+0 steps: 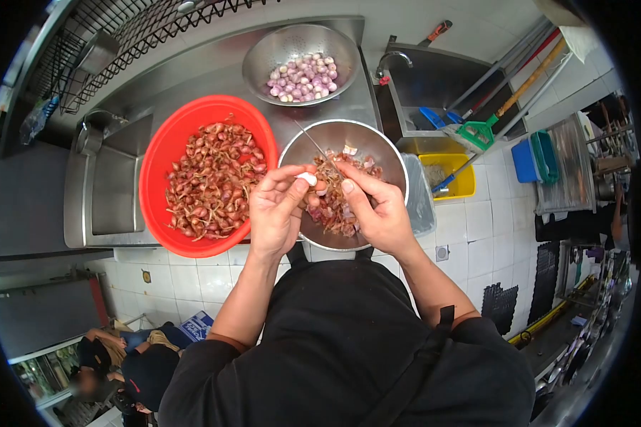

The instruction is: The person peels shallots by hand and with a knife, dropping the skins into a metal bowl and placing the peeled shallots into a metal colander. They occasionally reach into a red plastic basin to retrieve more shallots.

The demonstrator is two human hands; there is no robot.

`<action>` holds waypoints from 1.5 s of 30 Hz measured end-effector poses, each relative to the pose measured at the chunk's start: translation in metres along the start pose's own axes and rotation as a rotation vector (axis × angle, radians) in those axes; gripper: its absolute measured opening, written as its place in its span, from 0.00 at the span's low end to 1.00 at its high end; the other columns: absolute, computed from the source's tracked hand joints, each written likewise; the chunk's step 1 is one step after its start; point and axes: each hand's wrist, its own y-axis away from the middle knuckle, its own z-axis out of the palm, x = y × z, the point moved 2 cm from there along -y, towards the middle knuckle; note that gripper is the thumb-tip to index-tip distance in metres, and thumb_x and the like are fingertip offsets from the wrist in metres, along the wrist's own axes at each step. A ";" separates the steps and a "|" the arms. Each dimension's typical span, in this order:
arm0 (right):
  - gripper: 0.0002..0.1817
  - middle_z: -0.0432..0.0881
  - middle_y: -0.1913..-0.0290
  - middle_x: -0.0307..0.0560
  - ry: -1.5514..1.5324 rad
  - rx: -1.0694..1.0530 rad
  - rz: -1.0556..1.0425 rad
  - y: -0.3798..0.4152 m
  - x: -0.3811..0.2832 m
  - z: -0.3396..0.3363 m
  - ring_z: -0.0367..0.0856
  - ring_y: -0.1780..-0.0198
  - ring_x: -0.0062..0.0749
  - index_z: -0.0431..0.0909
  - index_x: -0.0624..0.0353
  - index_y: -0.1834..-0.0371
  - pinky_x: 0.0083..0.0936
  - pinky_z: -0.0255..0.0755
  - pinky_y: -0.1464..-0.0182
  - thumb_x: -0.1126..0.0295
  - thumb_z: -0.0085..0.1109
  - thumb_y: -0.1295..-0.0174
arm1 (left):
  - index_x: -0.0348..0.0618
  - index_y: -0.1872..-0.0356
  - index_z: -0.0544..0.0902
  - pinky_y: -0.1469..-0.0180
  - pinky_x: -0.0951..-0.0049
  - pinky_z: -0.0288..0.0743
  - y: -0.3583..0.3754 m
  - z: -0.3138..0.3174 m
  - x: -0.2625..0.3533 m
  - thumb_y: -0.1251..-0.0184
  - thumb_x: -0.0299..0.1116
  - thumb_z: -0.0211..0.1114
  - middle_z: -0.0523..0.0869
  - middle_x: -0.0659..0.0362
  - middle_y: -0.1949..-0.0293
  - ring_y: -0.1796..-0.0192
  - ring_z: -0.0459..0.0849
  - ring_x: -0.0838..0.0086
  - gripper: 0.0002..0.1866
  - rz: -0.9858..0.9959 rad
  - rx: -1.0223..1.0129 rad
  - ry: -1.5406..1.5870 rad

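My left hand (276,206) pinches a small shallot (319,186) over a steel bowl (395,160) of peel scraps. My right hand (377,206) grips a thin knife (313,146) whose blade points up and away, and its fingers touch the same shallot. A red basin (157,171) full of unpeeled shallots (214,181) sits to the left of the steel bowl. Beyond them a metal colander (263,64) holds peeled shallots (303,78).
All three vessels rest on a steel counter (214,78) with a sink (110,188) at the left and a second sink with a tap (399,60) at the right. Brooms, a green squeegee (477,132) and a yellow bin (456,171) lie right. A person (128,356) crouches at lower left.
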 end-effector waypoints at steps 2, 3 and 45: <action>0.17 0.88 0.52 0.51 -0.025 -0.003 0.039 0.000 0.004 0.000 0.81 0.54 0.24 0.78 0.70 0.41 0.25 0.74 0.47 0.70 0.53 0.27 | 0.38 0.48 0.81 0.60 0.79 0.78 -0.001 -0.005 -0.004 0.25 0.25 0.59 0.85 0.51 0.49 0.54 0.85 0.70 0.09 -0.085 0.005 0.113; 0.15 0.87 0.58 0.52 0.021 0.033 0.036 -0.001 0.014 -0.001 0.81 0.59 0.26 0.80 0.70 0.47 0.27 0.75 0.52 0.69 0.53 0.27 | 0.38 0.48 0.81 0.60 0.79 0.78 -0.001 -0.008 -0.006 0.25 0.25 0.59 0.85 0.51 0.49 0.54 0.85 0.70 0.09 -0.082 0.004 0.110; 0.25 0.85 0.50 0.52 0.003 -0.217 0.185 0.012 0.015 -0.003 0.83 0.51 0.23 0.70 0.67 0.32 0.24 0.75 0.44 0.73 0.58 0.31 | 0.30 0.41 0.76 0.49 0.75 0.79 0.000 0.001 0.009 0.31 0.17 0.61 0.82 0.55 0.51 0.51 0.84 0.75 0.18 -0.154 -0.016 -0.269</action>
